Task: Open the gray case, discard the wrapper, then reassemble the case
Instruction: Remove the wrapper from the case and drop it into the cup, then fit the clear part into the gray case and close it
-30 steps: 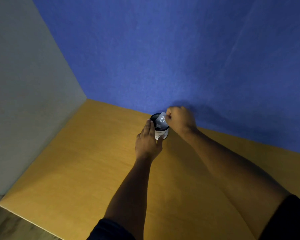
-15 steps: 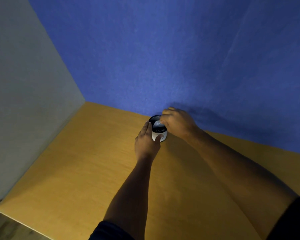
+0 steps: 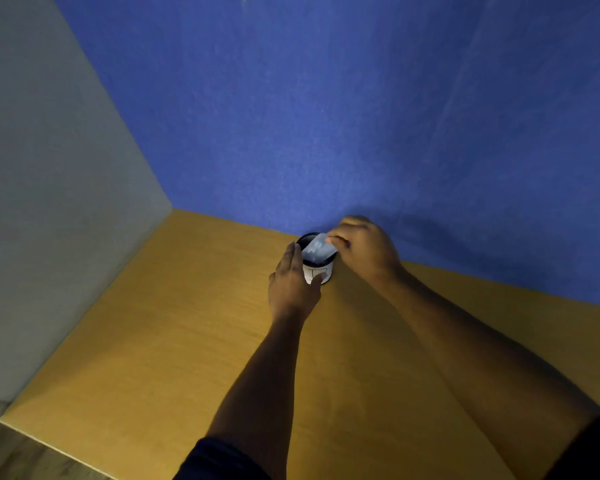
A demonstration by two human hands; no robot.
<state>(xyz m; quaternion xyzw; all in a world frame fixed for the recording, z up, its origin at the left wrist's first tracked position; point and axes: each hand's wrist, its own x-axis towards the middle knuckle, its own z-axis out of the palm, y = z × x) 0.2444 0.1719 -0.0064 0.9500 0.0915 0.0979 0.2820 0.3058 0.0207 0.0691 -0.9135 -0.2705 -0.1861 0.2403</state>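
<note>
Pinched between the thumb and fingertips of the right hand (image 3: 364,251): a pale, translucent wrapper (image 3: 317,247), held by its upper right corner and slanting down across the dark open mouth of a small round container (image 3: 317,268). Hard to tell whether the wrapper's lower end touches the rim or hangs just clear of it. Wrapped around the container's left side and front: the left hand (image 3: 293,285), fingers flat along the wall and thumb pressed on the white lower body, so closed on it and steadying it. Black upper rim, white base with thin dark lines; probably a bin for the discard rather than the gray case itself, though not certain from this view. Standing at the far edge of the bench (image 3: 153,341), touching or almost touching the blue back wall (image 3: 361,116), nearer the far left corner where the gray side panel (image 3: 49,202) meets it. No lid, no separate case half and no other part anywhere on the visible surface. As a judgement: case presumably opened already, wrapper now at the point of being dropped in, so step 2 of 3 under way; left to do, release of the wrapper and then the reassembly, with the case parts out of view.
</note>
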